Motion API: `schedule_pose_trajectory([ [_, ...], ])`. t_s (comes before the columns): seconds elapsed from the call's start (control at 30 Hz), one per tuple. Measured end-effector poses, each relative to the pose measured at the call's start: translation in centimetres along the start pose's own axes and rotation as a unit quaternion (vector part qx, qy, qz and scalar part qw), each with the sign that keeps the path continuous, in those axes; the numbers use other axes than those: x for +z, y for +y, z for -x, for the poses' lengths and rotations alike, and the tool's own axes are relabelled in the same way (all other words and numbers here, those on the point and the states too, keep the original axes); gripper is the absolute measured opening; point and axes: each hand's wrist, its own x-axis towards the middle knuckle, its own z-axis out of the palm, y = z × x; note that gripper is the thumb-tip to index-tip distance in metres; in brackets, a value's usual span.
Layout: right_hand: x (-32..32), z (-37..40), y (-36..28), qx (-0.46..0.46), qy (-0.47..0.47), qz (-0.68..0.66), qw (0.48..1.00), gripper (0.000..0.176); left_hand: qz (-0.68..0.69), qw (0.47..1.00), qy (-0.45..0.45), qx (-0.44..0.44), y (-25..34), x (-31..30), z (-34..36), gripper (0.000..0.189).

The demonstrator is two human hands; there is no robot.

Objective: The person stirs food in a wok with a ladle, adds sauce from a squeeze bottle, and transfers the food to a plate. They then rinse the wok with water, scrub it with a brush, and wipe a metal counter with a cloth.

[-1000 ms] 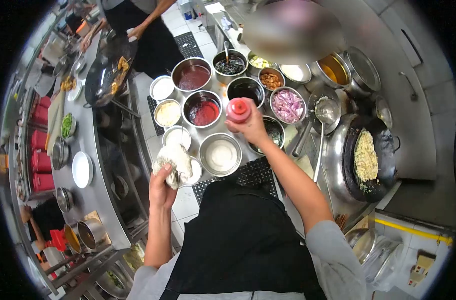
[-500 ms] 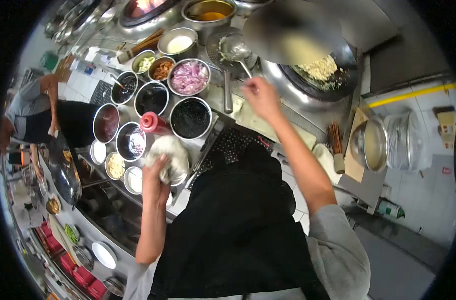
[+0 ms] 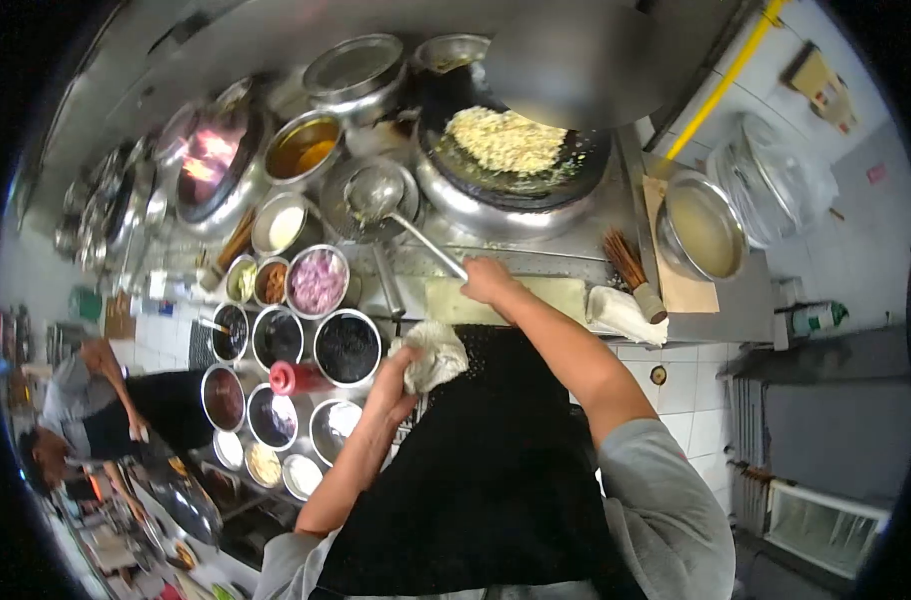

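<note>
My right hand (image 3: 491, 280) is closed around the end of a long-handled ladle (image 3: 426, 242). The ladle's bowl rests on or just above a round strainer (image 3: 328, 205), whose handle points toward me. In my left hand (image 3: 391, 375) is a bunched, off-white cloth (image 3: 438, 357), held in front of my apron. Beyond my right hand, a dark wok (image 3: 586, 165) sits on the stove with a yellowish, grainy food like fried rice (image 3: 506, 140) in it. A blurred patch hides part of the wok's far side.
Left of me stand bowls of sauces and chopped purple onion (image 3: 319, 280), plus a red squeeze bottle (image 3: 291, 378). Flames burn at a far-left burner (image 3: 214, 150). A bamboo brush (image 3: 636, 275) and steel bowl (image 3: 704, 225) are right. Another person (image 3: 86, 390) works at far left.
My view has turned toward the stove. My left hand has brought the cloth away from the bowls toward my apron. My right hand keeps hold of the ladle.
</note>
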Motion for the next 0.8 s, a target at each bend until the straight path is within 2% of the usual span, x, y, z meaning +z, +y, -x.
schedule_pose_trajectory([
  [0.07, -1.1, -0.2, -0.5, -0.001, -0.018, -0.018, 1.000, 0.040, 0.014, 0.999, -0.003, -0.031, -0.3, 0.7, 0.1, 0.033],
  [0.13, -2.7, 0.2, -0.9, 0.000, -0.005, -0.143, 0.990, 0.041, 0.021, 0.999, -0.012, -0.029, -0.7, 0.3, -0.7, 0.039],
  [0.17, -4.5, 1.5, -1.2, 0.016, -0.042, -0.217, 0.975, 0.042, 0.021, 0.999, -0.011, -0.033, -0.6, 0.5, -1.1, 0.039],
  [0.23, -8.3, 4.9, -2.1, 0.013, 0.025, -0.234, 0.972, 0.036, 0.071, 0.994, -0.081, -0.021, 0.1, 1.7, -2.7, 0.039],
  [0.27, -9.1, 5.7, -0.9, 0.000, 0.047, -0.318, 0.947, 0.035, 0.087, 0.994, -0.065, -0.021, 0.7, 2.8, -3.8, 0.039],
  [0.3, -9.9, 6.5, 0.2, -0.014, 0.069, -0.399, 0.914, 0.036, 0.079, 0.991, -0.107, 0.010, 1.1, 3.9, -5.7, 0.037],
  [0.33, -13.5, 8.6, -0.8, -0.027, 0.070, -0.446, 0.892, 0.044, 0.067, 0.993, -0.095, 0.019, 1.7, 5.3, -7.7, 0.034],
  [0.37, -16.1, 10.1, -0.9, -0.003, 0.047, -0.493, 0.869, 0.051, 0.072, 0.990, -0.118, 0.031, 2.0, 6.4, -10.5, 0.032],
  [0.4, -18.2, 11.0, -0.2, 0.024, 0.017, -0.502, 0.865, 0.051, 0.083, 0.986, -0.143, 0.035, 2.1, 7.1, -14.1, 0.032],
  [0.43, -19.8, 11.8, 0.2, 0.023, 0.026, -0.471, 0.882, 0.052, 0.092, 0.981, -0.169, 0.039, 2.4, 8.2, -17.1, 0.032],
  [0.5, -22.2, 13.4, 1.0, 0.060, 0.081, -0.463, 0.881, 0.044, 0.081, 0.982, -0.167, 0.032, 3.7, 11.7, -19.6, 0.033],
  [0.57, -23.6, 14.6, 2.3, 0.073, 0.105, -0.455, 0.881, 0.042, 0.069, 0.985, -0.159, 0.024, 4.9, 14.4, -20.1, 0.035],
  [0.63, -24.1, 15.5, 3.5, 0.092, 0.122, -0.445, 0.882, 0.040, 0.104, 0.990, -0.091, 0.023, 6.3, 16.8, -19.5, 0.039],
  [0.67, -24.1, 15.8, 4.2, 0.092, 0.121, -0.448, 0.881, 0.040, 0.102, 0.991, -0.089, 0.023, 6.8, 17.2, -19.5, 0.039],
  [0.73, -23.7, 16.4, 5.8, 0.138, 0.141, -0.417, 0.887, 0.041, 0.207, 0.952, -0.222, -0.046, 7.8, 17.1, -19.4, 0.042],
  [0.8, -23.0, 16.0, 8.3, 0.128, 0.150, -0.434, 0.879, 0.041, 0.218, 0.949, -0.221, -0.053, 7.0, 16.6, -21.0, 0.037],
])
